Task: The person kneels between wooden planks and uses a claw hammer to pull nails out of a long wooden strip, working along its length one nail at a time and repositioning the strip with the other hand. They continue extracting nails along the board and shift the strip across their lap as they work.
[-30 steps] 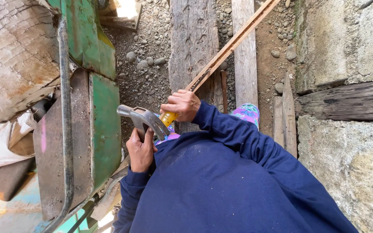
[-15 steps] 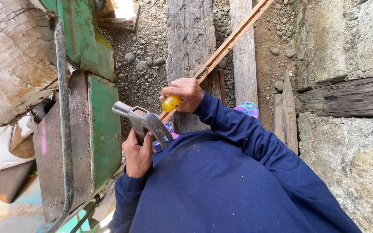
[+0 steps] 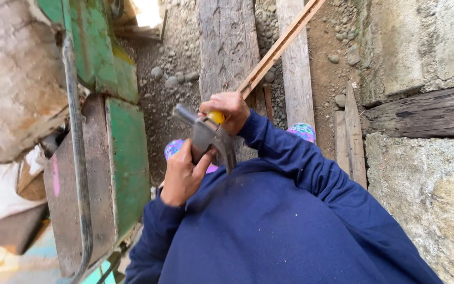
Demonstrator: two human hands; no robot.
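1. My left hand (image 3: 182,176) has its grip clenched on the grey hammer head (image 3: 211,138), in front of my chest.
2. My right hand (image 3: 230,109) grasps the yellow handle (image 3: 216,117), beside the wooden strip (image 3: 279,48).

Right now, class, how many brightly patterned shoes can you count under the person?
2. One patterned shoe shows on the wooden plank beside the right sleeve; the other peeks out by the left hand. Both are mostly hidden by the arms.
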